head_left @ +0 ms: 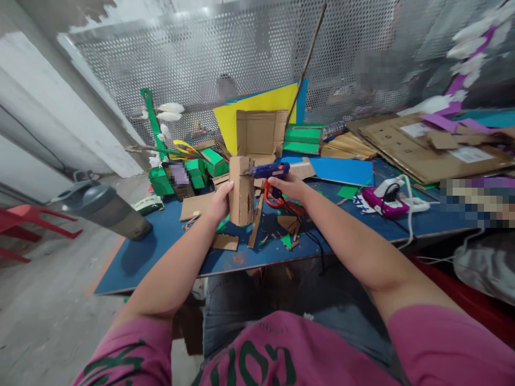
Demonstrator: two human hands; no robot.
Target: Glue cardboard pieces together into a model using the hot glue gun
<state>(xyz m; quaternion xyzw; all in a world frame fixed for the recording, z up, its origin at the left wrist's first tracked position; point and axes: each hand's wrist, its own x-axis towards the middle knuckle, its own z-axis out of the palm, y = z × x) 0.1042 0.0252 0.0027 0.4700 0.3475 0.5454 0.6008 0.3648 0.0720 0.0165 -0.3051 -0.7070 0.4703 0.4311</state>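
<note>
Cardboard piece (240, 198) clamped in left hand (221, 203), glue gun (269, 171) gripped in right hand (290, 187). Glue gun slipping could burn left hand

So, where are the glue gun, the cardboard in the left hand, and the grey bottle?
Glue gun (267, 171): head view, on its blue body.
Held cardboard (240, 194): head view, on its side.
Grey bottle (115, 212): head view, on its side wall.

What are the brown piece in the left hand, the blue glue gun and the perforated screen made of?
Brown piece: cardboard, matte, with rough, ragged edges. Blue glue gun: likely plastic, smooth, evenly coloured. Perforated screen: probably metal, silvery, dull shine.
</note>
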